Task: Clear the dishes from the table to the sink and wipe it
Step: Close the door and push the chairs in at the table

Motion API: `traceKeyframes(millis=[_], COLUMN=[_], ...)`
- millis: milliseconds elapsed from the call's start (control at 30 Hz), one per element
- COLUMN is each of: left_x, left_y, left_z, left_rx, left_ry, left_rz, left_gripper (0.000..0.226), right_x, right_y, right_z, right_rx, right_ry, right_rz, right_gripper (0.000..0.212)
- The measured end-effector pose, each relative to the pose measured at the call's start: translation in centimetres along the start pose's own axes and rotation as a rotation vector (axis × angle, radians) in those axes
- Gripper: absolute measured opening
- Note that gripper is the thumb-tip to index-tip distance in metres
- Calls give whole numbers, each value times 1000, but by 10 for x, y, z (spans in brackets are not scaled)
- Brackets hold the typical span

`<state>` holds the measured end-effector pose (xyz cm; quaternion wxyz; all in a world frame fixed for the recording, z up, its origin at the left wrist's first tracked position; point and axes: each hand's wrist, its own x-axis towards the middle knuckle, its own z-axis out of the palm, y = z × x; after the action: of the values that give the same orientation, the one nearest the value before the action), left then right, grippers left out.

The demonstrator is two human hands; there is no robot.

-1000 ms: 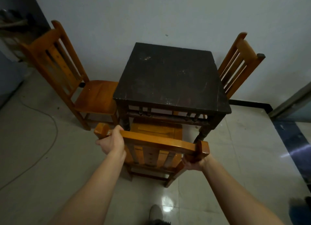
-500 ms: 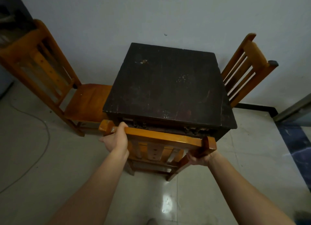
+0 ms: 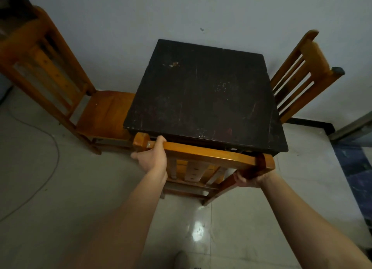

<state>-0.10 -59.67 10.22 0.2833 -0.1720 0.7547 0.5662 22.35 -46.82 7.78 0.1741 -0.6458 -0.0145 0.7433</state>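
Two grips on the chair top rail (image 3: 205, 155): left hand (image 3: 153, 160) over, right hand (image 3: 249, 179) under; dark table (image 3: 201, 97) straight ahead, centre-frame.

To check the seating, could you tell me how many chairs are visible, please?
3. The left chair beside the table, the right chair opposite it, and the near chair gripped by the left hand and right hand. None seems hidden.

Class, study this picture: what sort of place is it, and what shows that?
Likely a plain home dining corner: a dark table by a bare wall, with a left chair, right chair and near chair around it, on a tiled floor.
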Motion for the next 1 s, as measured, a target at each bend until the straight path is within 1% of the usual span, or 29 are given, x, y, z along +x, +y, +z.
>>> traceKeyframes(millis=[100,233,267,300,367,433,500,600,667,733,800,833,867,900,1000], left_x=[-3,-3,-1,0,0,1,6,21,38,59,78,90,105,118,169], left_y=[-6,-10,-9,-8,-9,-11,-14,-15,-15,-6,13,26,42,58,108], left_z=[-3,-5,-5,-6,-7,-12,-17,-28,-39,-55,-71,-81,-94,-104,-142], left_rx=[39,34,25,20,16,27,46,118,184,317,564,676,758,809,868], left_ry=[-15,-38,-41,-47,-72,-111,-168,-270,-387,-584,-829,-921,-972,-986,-908], left_rz=[20,34,37,44,67,76,80,104,127,160,205,239,281,319,425], left_gripper=[76,78,78,77,77,78,81,85,84,83,78,76,74,73,68], right_x=[-4,-3,-4,-3,-2,-13,-31,-48,-52,-54,-55,-53,-52,-53,-58], right_y=[2,4,5,5,-2,-14,-30,-41,-34,-15,10,25,43,59,102], right_z=[-1,-3,-4,-6,-12,-9,7,43,73,111,149,171,195,215,275], right_rx=[-40,-91,-145,-230,-510,-760,-907,-999,-1055,-1145,-1208,-1216,-1220,-1217,-1221], right_ry=[15,14,16,20,85,160,168,92,58,29,-4,-18,-29,-42,-77], right_rz=[-28,-40,-52,-71,-146,-314,-459,-573,-599,-617,-637,-649,-655,-654,-654], right_gripper=[37,38,35,33,36,31,22,15,20,29,31,32,32,34,33])
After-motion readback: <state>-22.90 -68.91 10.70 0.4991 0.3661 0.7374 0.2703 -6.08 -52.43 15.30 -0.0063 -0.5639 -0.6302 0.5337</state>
